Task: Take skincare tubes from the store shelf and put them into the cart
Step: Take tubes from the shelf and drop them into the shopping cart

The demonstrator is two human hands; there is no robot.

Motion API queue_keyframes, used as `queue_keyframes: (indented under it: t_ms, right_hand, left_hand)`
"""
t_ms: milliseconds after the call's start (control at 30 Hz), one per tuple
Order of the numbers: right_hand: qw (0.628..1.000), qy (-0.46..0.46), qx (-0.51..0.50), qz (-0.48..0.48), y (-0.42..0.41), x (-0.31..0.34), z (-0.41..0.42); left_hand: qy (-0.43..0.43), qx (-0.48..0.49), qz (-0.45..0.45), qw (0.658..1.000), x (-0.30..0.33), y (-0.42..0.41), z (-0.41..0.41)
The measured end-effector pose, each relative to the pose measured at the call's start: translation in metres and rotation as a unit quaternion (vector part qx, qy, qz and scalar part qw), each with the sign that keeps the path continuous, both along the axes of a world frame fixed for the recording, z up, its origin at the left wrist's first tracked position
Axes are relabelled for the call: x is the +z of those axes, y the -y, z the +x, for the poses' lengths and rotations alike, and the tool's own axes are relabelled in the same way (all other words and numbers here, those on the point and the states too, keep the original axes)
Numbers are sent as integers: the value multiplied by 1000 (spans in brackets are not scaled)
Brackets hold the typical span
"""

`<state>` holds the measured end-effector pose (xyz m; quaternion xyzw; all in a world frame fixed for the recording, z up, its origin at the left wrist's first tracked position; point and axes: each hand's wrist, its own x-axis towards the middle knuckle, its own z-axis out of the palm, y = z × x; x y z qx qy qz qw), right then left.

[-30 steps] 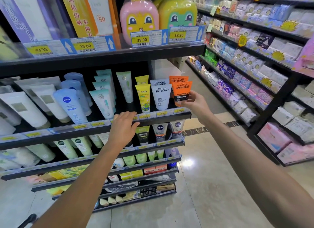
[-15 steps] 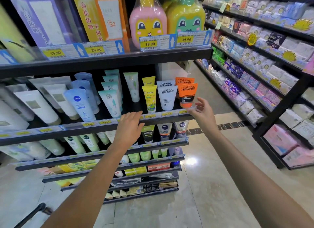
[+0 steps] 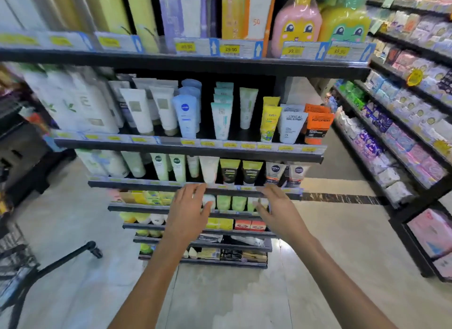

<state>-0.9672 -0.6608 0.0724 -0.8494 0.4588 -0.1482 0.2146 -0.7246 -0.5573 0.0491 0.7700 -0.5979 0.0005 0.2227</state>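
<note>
head view:
left hand (image 3: 188, 213): empty, fingers spread, in front of lower shelves
right hand (image 3: 276, 210): empty, fingers straight, beside left
orange tube (image 3: 316, 126): upright on shelf (image 3: 190, 147), right end
cart (image 3: 17, 262): bottom-left edge, well apart

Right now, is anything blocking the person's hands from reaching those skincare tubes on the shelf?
Nothing visible does. The open left hand and open right hand hover empty in front of the lower shelves. The orange squeeze tube and white squeeze tube stand at the open shelf front, above the hands.
</note>
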Motion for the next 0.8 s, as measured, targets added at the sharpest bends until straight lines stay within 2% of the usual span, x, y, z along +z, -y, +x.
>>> queue_keyframes:
  t_ms: [100, 233, 433, 633, 800]
  right_hand:
    - [997, -24, 74, 1, -53, -10, 43]
    - [982, -52, 181, -3, -129, -19, 109]
    - [931, -63, 360, -20, -228, -36, 218]
    - [879, -39, 475, -10, -301, -45, 317]
    - [839, -50, 542, -2, -340, -51, 395]
  left_hand:
    - [-40, 78, 34, 996, -19, -85, 21]
    - [-72, 201, 5, 977, -38, -205, 40]
    - [-70, 365, -20, 928, -48, -348, 70]
    - [-69, 497, -5, 865, -56, -443, 97]
    - [-91, 568, 12, 818, -67, -484, 133]
